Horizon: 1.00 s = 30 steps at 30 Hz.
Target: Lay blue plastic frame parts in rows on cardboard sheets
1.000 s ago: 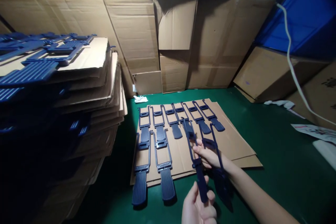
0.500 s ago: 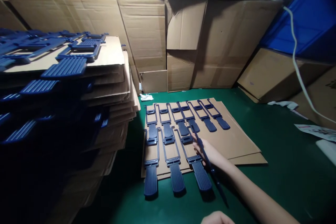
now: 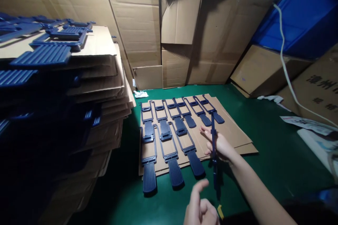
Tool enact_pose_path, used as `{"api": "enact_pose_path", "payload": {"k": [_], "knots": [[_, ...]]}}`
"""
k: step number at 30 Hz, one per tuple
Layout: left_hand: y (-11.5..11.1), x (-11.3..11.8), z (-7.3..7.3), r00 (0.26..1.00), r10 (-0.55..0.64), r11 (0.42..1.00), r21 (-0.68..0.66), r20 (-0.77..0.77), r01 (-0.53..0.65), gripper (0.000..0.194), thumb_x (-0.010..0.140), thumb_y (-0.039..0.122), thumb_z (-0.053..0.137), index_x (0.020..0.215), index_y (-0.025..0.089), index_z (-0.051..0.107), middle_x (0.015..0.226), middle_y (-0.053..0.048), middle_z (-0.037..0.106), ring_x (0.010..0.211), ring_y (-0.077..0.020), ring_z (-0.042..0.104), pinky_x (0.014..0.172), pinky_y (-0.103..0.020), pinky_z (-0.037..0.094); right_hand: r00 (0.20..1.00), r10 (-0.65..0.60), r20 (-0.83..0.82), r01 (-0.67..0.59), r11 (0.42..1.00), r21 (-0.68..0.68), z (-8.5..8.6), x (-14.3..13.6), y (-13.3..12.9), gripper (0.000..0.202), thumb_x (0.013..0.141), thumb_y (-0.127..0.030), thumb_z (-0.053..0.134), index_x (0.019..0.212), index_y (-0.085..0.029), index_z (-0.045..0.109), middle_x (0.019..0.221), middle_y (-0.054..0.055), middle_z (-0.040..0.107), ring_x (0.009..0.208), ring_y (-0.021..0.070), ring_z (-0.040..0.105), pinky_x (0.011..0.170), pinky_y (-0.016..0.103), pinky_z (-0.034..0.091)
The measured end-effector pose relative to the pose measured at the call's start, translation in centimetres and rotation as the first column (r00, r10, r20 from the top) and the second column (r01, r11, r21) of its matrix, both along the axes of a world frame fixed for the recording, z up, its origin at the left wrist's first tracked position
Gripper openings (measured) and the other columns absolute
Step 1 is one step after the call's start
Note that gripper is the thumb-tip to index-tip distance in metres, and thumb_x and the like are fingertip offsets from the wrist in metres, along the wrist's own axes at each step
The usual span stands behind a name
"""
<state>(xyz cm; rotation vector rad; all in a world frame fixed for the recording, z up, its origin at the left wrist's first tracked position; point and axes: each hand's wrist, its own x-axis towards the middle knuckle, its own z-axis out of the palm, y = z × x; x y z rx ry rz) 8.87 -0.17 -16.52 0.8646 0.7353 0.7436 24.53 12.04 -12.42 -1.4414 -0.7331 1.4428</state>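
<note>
My right hand (image 3: pixel 220 146) grips a dark blue slatted plastic frame (image 3: pixel 214 154), turned edge-on and upright above the cardboard's front edge. Some of its fingers point left. Low in the view, my left hand (image 3: pixel 202 205) has its index finger stretched out and the others curled; I see nothing held in it. A small yellow piece (image 3: pixel 220 211) shows beside its curled fingers. Matching blue frames lie in two rows on a cardboard sheet (image 3: pixel 227 130). The nearest one (image 3: pixel 188 144) is left of my right hand, its ribbed end overhanging the sheet.
At left towers a stack of cardboard layers (image 3: pixel 99 59) with more blue frames between and on top, some jutting out. Cardboard panels (image 3: pixel 132 17) wall the back of the green table (image 3: pixel 124 197). Cartons (image 3: pixel 253 70), a white cable (image 3: pixel 283 56) and papers (image 3: pixel 307 123) are at right.
My right hand has moved right, away from the laid frames, with its frame swung more upright. My left hand has risen further into view, its index finger now extended. The view has shifted slightly.
</note>
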Motion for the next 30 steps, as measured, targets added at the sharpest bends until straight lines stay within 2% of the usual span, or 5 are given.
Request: {"api": "enact_pose_path", "payload": {"k": [4, 12, 19, 27, 30], "knots": [[1.1, 1.8, 0.7, 0.993, -0.121, 0.989, -0.08, 0.003, 0.121, 0.108, 0.069, 0.063, 0.057, 0.138, 0.017, -0.013, 0.068, -0.002, 0.06, 0.036, -0.005, 0.04, 0.035, -0.015, 0.029, 0.997, -0.074, 0.012, 0.074, 0.997, 0.036, 0.9, -0.2, 0.0, 0.067, 0.074, -0.037, 0.063, 0.131, -0.021, 0.033, 0.116, 0.011, 0.053, 0.033, -0.0004, 0.031, 0.042, 0.026, 0.053], [2.5, 4.4, 0.5, 0.998, -0.069, 0.988, -0.137, -0.009, 0.067, 0.095, 0.07, 0.067, 0.052, 0.136, 0.009, 0.018, 0.048, -0.001, 0.058, 0.025, -0.007, 0.037, 0.024, -0.013, 0.023, 0.996, -0.077, 0.036, 0.072, 0.989, 0.129, 3.5, -1.0, -1.6, 0.066, 0.073, -0.043, 0.058, 0.132, -0.025, 0.036, 0.108, 0.01, 0.058, 0.038, 0.0016, 0.034, 0.055, 0.032, 0.054], [2.5, 3.3, 1.5, 0.947, -0.235, 0.949, -0.159, 0.219, 0.273, 0.071, 0.068, 0.073, 0.048, 0.096, 0.007, 0.051, 0.033, 0.006, 0.042, 0.022, -0.0049, 0.027, 0.024, -0.013, 0.016, 0.921, 0.338, -0.195, -0.286, 0.925, 0.251, 3.1, 1.2, -3.5, 0.077, 0.06, -0.068, 0.058, 0.121, -0.022, 0.047, 0.104, 0.012, 0.056, 0.09, 0.0224, 0.057, 0.084, 0.04, 0.044], [2.5, 3.6, 1.7, 0.872, -0.277, 0.925, -0.132, 0.404, 0.356, 0.059, 0.074, 0.068, 0.047, 0.084, 0.01, 0.053, 0.037, 0.005, 0.043, 0.024, -0.0046, 0.028, 0.027, -0.014, 0.022, 0.89, 0.27, -0.368, -0.145, 0.932, 0.332, 1.5, 0.2, -4.9, 0.094, 0.046, -0.069, 0.069, 0.126, -0.027, 0.042, 0.11, 0.009, 0.048, 0.072, 0.0137, 0.053, 0.058, 0.025, 0.051], [2.5, 3.6, 2.3, 0.953, -0.264, 0.963, -0.019, 0.15, 0.27, 0.064, 0.08, 0.069, 0.028, 0.088, 0.011, 0.056, 0.039, 0.003, 0.043, 0.026, -0.0075, 0.031, 0.03, -0.018, 0.025, 0.926, 0.239, -0.294, -0.136, 0.934, 0.33, 2.5, 0.2, -4.8, 0.087, 0.054, -0.067, 0.066, 0.126, -0.024, 0.043, 0.102, 0.008, 0.051, 0.063, 0.011, 0.052, 0.046, 0.019, 0.046]]}}
